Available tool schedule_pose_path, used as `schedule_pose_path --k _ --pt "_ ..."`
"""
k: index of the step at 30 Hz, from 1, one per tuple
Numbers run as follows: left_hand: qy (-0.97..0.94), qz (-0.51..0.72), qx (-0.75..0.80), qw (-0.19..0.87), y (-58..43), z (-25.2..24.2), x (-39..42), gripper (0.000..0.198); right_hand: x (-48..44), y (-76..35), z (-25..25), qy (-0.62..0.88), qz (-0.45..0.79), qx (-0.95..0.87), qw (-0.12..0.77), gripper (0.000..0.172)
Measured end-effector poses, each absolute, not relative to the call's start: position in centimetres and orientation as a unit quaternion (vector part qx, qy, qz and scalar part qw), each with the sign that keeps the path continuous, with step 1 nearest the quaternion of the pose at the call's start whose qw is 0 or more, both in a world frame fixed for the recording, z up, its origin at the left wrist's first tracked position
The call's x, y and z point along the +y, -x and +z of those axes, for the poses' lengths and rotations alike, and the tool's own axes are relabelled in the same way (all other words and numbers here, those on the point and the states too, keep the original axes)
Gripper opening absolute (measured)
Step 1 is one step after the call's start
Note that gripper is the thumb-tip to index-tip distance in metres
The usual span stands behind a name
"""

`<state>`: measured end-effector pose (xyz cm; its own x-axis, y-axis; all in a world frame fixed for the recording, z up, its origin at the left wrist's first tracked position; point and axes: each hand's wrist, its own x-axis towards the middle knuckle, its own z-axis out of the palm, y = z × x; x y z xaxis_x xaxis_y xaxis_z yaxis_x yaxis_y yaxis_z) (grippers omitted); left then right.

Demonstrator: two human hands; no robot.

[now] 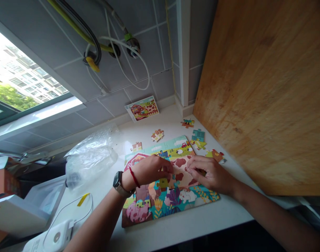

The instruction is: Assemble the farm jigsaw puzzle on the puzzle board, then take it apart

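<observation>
The left hand (151, 170), with a watch (118, 183) and a red string (134, 176) on its wrist, and the right hand (208, 174) curl close together, not quite touching, over the middle of a part-built jigsaw puzzle (170, 199) on the white worktop (228, 206). Their fingertips are down on the cow-spotted pieces; whether either grips one, I cannot tell. Loose pieces (157, 135) lie just beyond the puzzle, a picture card (142, 108) rests against the tiled wall (160, 80), and a plastic bag (90, 159) sits to the left of the puzzle
</observation>
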<state>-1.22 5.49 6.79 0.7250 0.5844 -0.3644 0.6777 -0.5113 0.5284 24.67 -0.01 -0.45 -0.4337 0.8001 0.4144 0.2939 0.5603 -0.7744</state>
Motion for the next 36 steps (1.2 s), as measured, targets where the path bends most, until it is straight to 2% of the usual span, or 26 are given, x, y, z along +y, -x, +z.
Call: schedule_pose_path --k 6,13,18,25,36 --pt "-0.85 -0.087 0.395 0.337 0.4 7.0 4.9 0.006 0.0 -24.6 -0.2 0.34 0.304 -0.8 0.389 0.027" --pt "-0.855 -0.101 0.445 0.246 0.0 6.6 3.9 0.016 0.0 -24.6 -0.4 0.338 0.306 -0.802 0.386 0.024" --pt "-0.862 -0.134 0.434 0.223 -0.5 7.7 2.9 0.009 0.0 -24.6 -0.3 0.34 0.303 -0.805 0.381 0.026" --pt "-0.858 -0.201 0.449 0.145 -0.6 8.5 0.2 0.043 0.1 -24.5 -0.4 0.342 0.3 -0.806 0.38 0.025" --pt "-0.839 -0.254 0.463 0.132 -1.4 8.8 -0.1 0.05 0.0 -24.5 -0.5 0.341 0.299 -0.808 0.378 0.026"
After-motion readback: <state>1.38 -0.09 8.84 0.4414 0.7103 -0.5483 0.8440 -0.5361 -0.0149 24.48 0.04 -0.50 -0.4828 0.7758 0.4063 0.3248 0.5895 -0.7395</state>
